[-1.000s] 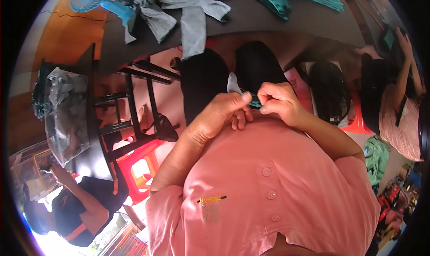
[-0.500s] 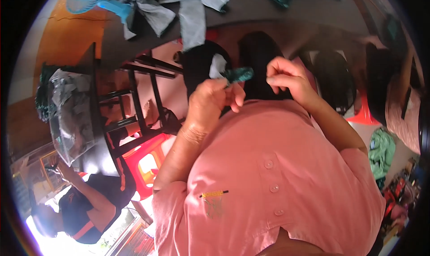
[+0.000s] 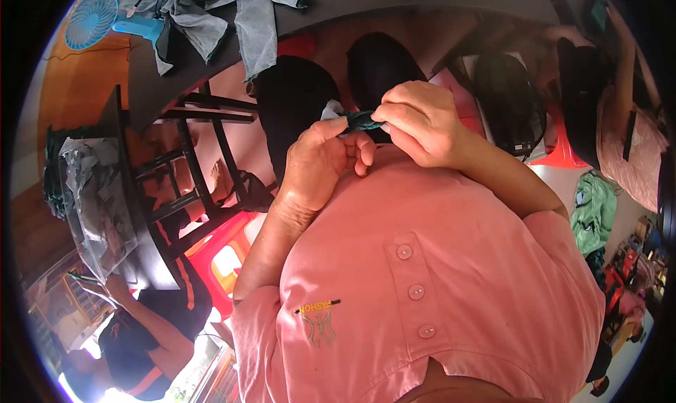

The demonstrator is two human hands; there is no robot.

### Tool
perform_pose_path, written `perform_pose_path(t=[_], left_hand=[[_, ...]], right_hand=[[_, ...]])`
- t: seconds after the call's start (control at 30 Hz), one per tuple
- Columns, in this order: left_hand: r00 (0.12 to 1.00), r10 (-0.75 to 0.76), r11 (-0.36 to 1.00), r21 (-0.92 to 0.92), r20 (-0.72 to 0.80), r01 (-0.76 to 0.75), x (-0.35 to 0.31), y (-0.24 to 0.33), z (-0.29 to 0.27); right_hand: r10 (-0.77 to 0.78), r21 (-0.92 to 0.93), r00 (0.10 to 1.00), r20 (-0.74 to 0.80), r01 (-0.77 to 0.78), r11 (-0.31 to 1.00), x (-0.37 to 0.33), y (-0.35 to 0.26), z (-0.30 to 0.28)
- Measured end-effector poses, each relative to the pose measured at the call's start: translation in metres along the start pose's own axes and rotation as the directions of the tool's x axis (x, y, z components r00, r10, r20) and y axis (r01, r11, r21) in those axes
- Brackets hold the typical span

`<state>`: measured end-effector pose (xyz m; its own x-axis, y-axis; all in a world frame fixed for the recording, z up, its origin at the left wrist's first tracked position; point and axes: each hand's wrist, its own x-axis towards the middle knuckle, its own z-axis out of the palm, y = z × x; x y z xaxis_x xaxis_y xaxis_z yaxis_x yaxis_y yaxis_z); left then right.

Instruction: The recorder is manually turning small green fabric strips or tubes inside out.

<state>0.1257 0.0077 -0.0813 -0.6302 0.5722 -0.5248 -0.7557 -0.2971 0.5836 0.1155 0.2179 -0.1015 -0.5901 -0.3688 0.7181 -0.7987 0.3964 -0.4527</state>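
A small dark green piece of cloth (image 3: 360, 120) is stretched between my two hands, above my lap. My left hand (image 3: 315, 162) pinches one end of it between thumb and fingers, its other fingers loosely curled. A pale grey bit of cloth (image 3: 331, 110) sticks out beyond that thumb; whether it is joined to the green piece I cannot tell. On the other side, my right hand (image 3: 422, 125) has its thumb and fingers closed on the green cloth's right end, which they partly hide.
Grey cloth pieces (image 3: 257, 33) hang over the edge of a dark table (image 3: 394, 15), near a blue fan (image 3: 93, 19). At left are a black stool (image 3: 186, 132), a red stool (image 3: 225, 258) and a seated person (image 3: 144, 332). Green cloth (image 3: 593, 209) lies at right.
My right hand, apart from the cloth before, has moved left and taken hold of its right end. In the picture, the table, fan and grey cloths have shifted left with the view.
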Motion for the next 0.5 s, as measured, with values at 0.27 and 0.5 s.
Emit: perform_pose_path(t=[0.27, 0.5], left_hand=[[0.999, -0.041, 0.985, 0.169, -0.021, 0.044, 0.000, -0.002, 0.000], [0.953, 0.201, 0.955, 0.260, -0.225, -0.140, 0.002, -0.003, 0.005]], right_hand=[[0.227, 0.128, 0.972, 0.070, -0.234, 0.964, -0.013, 0.017, 0.002], [0.714, 0.387, 0.353, 0.604, -0.914, 0.124, -0.007, -0.001, -0.016]])
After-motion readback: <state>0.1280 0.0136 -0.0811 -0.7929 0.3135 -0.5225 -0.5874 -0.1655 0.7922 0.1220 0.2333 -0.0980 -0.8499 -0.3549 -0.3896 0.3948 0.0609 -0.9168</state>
